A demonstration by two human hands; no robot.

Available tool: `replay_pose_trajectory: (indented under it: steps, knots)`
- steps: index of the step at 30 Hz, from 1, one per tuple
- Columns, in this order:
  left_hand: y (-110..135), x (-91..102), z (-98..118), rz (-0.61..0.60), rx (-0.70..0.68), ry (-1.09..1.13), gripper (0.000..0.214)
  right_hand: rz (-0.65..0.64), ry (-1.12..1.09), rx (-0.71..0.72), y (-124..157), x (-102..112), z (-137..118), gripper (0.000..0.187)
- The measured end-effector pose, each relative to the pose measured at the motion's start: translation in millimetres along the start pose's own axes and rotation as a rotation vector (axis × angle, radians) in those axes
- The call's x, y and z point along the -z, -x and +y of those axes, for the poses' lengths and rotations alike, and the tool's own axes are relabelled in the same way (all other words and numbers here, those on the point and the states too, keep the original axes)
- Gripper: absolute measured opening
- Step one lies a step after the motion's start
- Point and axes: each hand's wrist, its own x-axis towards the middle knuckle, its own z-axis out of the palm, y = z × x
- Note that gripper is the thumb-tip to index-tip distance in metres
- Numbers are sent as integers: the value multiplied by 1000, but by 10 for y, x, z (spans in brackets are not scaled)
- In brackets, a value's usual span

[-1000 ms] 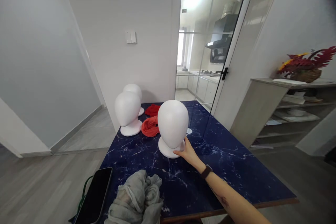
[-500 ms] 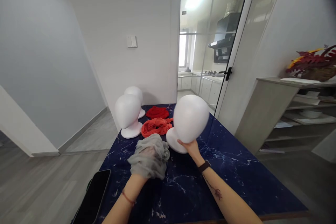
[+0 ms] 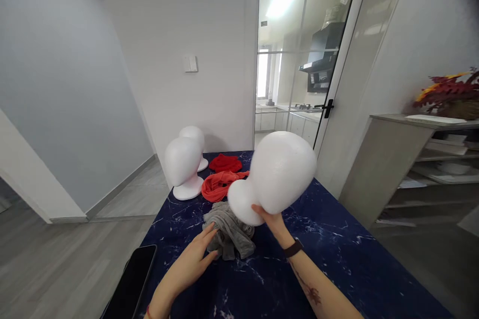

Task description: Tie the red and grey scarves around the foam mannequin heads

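A white mannequin head is gripped at its neck by my right hand and tilts to the right, its round base turned toward the left. Below and left of that base, a grey scarf lies bunched on the table. My left hand is at the scarf's left edge with its fingers stretched out; whether the fingertips touch the cloth I cannot tell. Behind the scarf lie a coral-red scarf in a loop and a red knitted-looking cloth.
Two more white mannequin heads, a nearer one and a farther one, stand at the table's left back. A black phone lies at the left edge of the dark blue marbled table. Beyond are a glass door and a shelf unit.
My left hand has come out of the grey scarf, which now rests on the table. In my right hand, the mannequin head has moved right and tilted further.
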Motion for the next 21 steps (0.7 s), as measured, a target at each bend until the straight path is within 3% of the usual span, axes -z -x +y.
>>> replay_pose_trajectory:
  steps: [3, 6, 8, 10, 13, 17, 21]
  knots:
    - [328, -201, -120, 123, 108, -4, 45, -282, -92, -6, 290, -530, -239, 79]
    - [506, -509, -175, 192, 90, 74, 47, -552, -160, 44, 497, -1099, -397, 70]
    - [575, -664, -191, 214, 74, 132, 44, -650, -191, 66, 560, -1437, -382, 66]
    - [623, -749, -202, 231, 81, 143, 41, -655, -172, 90, 572, -1698, -271, 66]
    - [667, -792, -220, 239, 78, 87, 39, -538, -90, 111, 555, -1910, -38, 73]
    - [681, -819, -227, 249, 51, 24, 38, -402, 97, 202, 589, -1947, 115, 81]
    - [675, -826, -210, 260, 28, 22, 40, -421, 272, 267, 669, -1985, 35, 83]
